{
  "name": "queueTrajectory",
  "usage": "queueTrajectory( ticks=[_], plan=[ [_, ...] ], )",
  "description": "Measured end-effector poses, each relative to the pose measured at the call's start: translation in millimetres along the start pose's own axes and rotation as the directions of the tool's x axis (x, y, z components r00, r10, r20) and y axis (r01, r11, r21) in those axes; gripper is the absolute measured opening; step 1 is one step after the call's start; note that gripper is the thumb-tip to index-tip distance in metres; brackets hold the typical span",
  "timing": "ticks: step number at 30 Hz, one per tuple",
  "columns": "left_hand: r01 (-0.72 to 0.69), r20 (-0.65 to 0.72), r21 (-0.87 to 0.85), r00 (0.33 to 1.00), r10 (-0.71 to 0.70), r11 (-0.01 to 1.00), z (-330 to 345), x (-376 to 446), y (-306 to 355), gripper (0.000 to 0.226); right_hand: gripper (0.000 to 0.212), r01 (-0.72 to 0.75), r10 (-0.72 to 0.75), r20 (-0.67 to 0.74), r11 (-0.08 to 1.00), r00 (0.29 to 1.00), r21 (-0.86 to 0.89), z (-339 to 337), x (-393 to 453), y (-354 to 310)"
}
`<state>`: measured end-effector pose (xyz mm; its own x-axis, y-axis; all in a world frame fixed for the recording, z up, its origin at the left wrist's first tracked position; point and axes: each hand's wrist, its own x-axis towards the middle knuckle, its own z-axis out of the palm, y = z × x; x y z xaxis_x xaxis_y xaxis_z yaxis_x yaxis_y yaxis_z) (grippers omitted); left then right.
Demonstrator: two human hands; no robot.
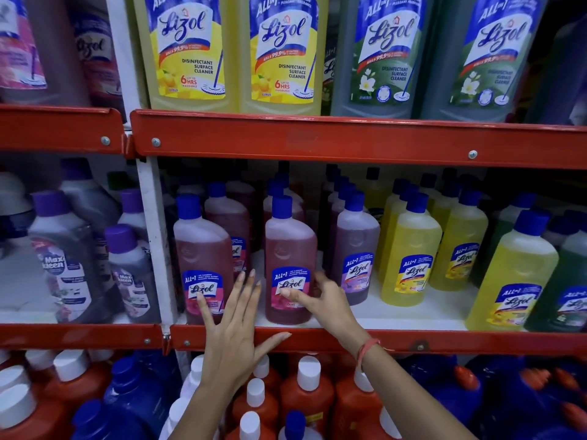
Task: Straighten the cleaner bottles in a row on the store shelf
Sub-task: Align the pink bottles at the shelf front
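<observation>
On the middle shelf (381, 315) stand rows of Lizol cleaner bottles with blue caps. A pink bottle (203, 258) stands at the front left and another pink bottle (290, 249) in the middle. My left hand (235, 322) is open with fingers spread, between these two bottles, fingertips near the left one's label. My right hand (320, 300) curls around the lower right side of the middle pink bottle, thumb on its label. A purple bottle (357, 246) stands just right of it, then yellow bottles (409, 249) and a front yellow bottle (514, 274).
Red shelf rails (349, 141) run above and below. Large yellow and green Lizol bottles (286, 52) fill the top shelf. Grey Max Kleen bottles (68, 255) sit in the left bay behind a white upright (155, 236). Orange and blue bottles (305, 395) crowd the bottom shelf.
</observation>
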<state>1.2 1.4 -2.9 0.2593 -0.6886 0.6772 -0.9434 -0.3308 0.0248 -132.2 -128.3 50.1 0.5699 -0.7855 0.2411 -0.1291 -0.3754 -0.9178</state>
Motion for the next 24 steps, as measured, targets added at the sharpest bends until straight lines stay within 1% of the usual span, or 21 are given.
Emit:
queueTrajectory(
  ticks=[3, 7, 11, 14, 18, 19, 20, 22, 24],
  plan=[
    [0.002, 0.000, -0.001, 1.000, -0.002, 1.000, 0, 0, -1, 0.097, 0.056, 0.042, -0.042, -0.004, 0.998, 0.999, -0.038, -1, -11, -3],
    [0.002, -0.001, -0.009, 1.000, -0.002, 1.000, -1, 0, 0, 0.097, 0.054, 0.058, -0.057, 0.015, 0.996, 0.998, -0.069, -4, -22, -6],
    [-0.006, -0.017, -0.020, 1.000, 0.005, 1.000, 0, -1, 0, 0.096, 0.053, 0.060, -0.058, 0.033, 0.996, 0.998, -0.061, -6, -26, -8],
    [-0.008, -0.022, -0.017, 1.000, 0.007, 1.000, 0, -1, 0, 0.096, 0.048, 0.066, -0.064, 0.051, 0.996, 0.997, -0.055, -8, -25, -10],
    [-0.007, -0.014, -0.008, 1.000, 0.007, 1.000, 0, -1, 0, 0.096, 0.058, 0.078, -0.072, 0.081, 0.995, 0.994, -0.068, -13, -26, -7],
    [-0.008, -0.017, -0.012, 1.000, 0.007, 1.000, 0, -1, 0, 0.096, 0.060, 0.092, -0.088, 0.060, 0.993, 0.994, -0.069, -16, -27, -7],
    [-0.008, -0.020, -0.018, 1.000, 0.007, 1.000, 0, -1, 0, 0.096, 0.060, 0.113, -0.113, 0.010, 0.992, 0.994, -0.063, -19, -29, -7],
    [-0.006, -0.029, -0.024, 1.000, 0.006, 1.000, 1, -1, 0, 0.096, 0.054, 0.172, -0.178, -0.164, 0.984, 0.970, -0.055, -30, -33, -8],
    [-0.009, -0.041, -0.026, 0.999, 0.008, 1.000, 1, 0, 0, 0.095, 0.044, 0.223, -0.236, -0.351, 0.972, 0.906, -0.079, -41, -35, -5]
  ],
)
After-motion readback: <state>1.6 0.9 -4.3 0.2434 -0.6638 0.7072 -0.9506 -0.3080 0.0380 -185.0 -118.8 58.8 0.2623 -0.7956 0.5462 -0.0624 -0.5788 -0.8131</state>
